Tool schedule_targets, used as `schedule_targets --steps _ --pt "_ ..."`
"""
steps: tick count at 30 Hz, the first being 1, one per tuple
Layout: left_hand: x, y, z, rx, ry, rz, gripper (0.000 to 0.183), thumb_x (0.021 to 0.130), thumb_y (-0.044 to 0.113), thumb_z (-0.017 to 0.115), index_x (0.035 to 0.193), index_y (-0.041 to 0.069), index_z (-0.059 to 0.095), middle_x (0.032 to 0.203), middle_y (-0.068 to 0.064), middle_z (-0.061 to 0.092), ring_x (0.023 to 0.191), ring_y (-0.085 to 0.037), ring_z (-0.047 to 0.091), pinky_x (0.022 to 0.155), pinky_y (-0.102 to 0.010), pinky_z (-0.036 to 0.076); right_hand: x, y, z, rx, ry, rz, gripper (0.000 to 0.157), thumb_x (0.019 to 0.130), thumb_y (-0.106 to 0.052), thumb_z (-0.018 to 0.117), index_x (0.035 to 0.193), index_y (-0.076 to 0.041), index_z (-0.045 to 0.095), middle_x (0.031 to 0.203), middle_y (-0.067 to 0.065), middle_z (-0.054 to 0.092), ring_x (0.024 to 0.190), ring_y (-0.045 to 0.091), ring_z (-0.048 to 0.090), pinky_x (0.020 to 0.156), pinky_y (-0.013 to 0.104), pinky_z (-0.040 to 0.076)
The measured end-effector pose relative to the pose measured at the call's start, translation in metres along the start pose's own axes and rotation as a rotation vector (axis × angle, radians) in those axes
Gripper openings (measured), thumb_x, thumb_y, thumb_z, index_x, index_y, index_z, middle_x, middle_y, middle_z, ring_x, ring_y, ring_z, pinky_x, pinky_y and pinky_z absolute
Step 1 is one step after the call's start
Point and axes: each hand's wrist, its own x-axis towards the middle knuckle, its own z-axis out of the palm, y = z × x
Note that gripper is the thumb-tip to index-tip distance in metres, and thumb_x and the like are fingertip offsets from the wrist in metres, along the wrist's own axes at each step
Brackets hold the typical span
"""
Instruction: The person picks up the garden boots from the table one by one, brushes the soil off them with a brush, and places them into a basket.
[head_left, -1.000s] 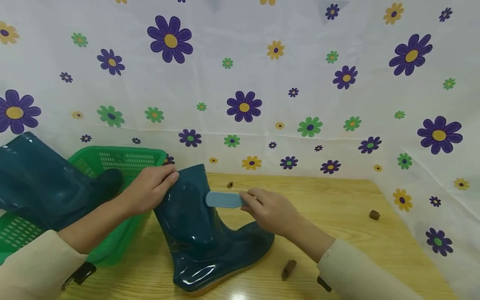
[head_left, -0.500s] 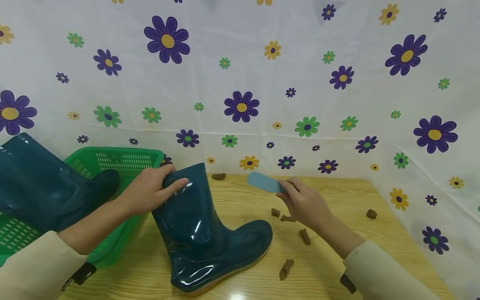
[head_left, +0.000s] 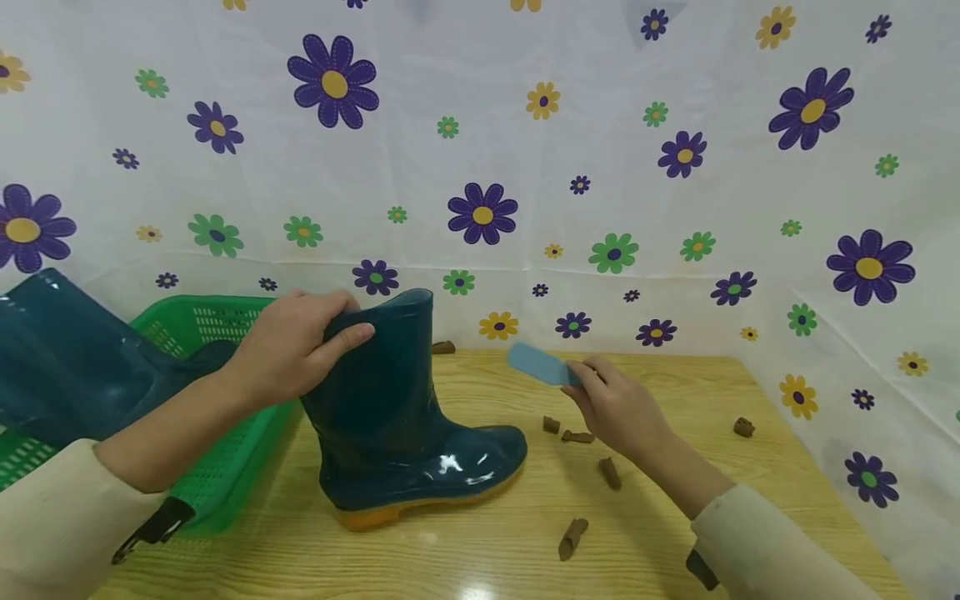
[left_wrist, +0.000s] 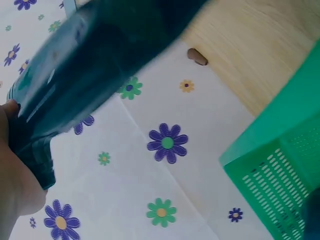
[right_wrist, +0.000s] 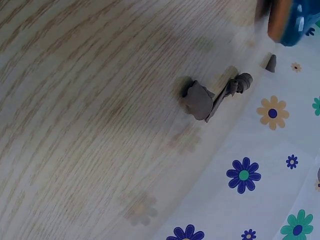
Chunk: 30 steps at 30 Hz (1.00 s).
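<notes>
In the head view, my left hand (head_left: 296,346) grips the upper rim of a glossy dark teal rain boot (head_left: 390,417), thumb outside. The boot's shaft stands nearly upright, toe to the right, with its orange-yellow sole edge showing. Whether the sole touches the table cannot be told. In the left wrist view the boot's shaft (left_wrist: 90,70) crosses the upper left, with part of the hand at the edge. My right hand (head_left: 618,408) pinches a flat light blue scraper (head_left: 540,364) by its end, above the table and apart from the boot.
Several curled brown scraps (head_left: 573,539) lie on the wooden table (head_left: 675,533), mostly right of the boot. A green slotted basket (head_left: 240,483) at the left holds a second teal boot (head_left: 82,358). A flower-patterned white sheet (head_left: 420,150) rises behind the table.
The scraper left the boot's shaft and moved right; more brown scraps lie on the table. My left hand shifted its grip on the rim, then raised and turned the boot, showing its sole edge.
</notes>
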Motion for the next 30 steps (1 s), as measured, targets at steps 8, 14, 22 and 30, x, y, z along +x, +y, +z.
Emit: schedule_targets --steps 8,14,22,30 --pt "0.004 0.004 0.006 0.114 0.120 0.165 0.017 0.082 0.023 0.069 0.088 0.008 0.061 0.070 -0.002 0.063 0.066 -0.017 0.060 0.076 -0.041 0.041 -0.003 0.000 0.005 -0.001 -0.018 -0.007 0.033 0.083 -0.018 0.069 0.108 0.003 0.064 0.092 0.010 0.059 0.069 0.015 0.062 0.058 0.025 0.053" --pt "0.000 0.006 0.010 0.089 0.099 0.228 0.015 0.085 0.023 0.067 0.089 0.009 0.062 0.070 0.001 0.061 0.064 -0.013 0.056 0.074 -0.036 0.040 -0.003 -0.001 0.005 -0.009 -0.030 0.002 0.033 0.084 -0.019 0.069 0.109 0.002 0.063 0.092 0.010 0.059 0.069 0.015 0.062 0.057 0.024 0.053" --pt "-0.004 0.019 0.002 0.035 0.048 0.353 0.017 0.089 0.030 0.061 0.084 0.014 0.062 0.066 0.009 0.055 0.063 -0.007 0.050 0.077 -0.034 0.041 -0.001 -0.003 0.006 -0.013 -0.037 0.000 0.034 0.084 -0.019 0.069 0.109 0.003 0.063 0.093 0.011 0.060 0.070 0.015 0.062 0.056 0.024 0.052" --pt "-0.007 0.038 -0.006 -0.137 -0.014 0.421 0.015 0.087 0.031 0.063 0.074 0.026 0.058 0.062 0.019 0.043 0.059 0.002 0.035 0.067 -0.022 0.034 -0.002 -0.003 0.007 -0.014 -0.037 0.010 0.034 0.084 -0.020 0.069 0.110 0.001 0.063 0.094 0.010 0.061 0.071 0.015 0.063 0.057 0.025 0.052"
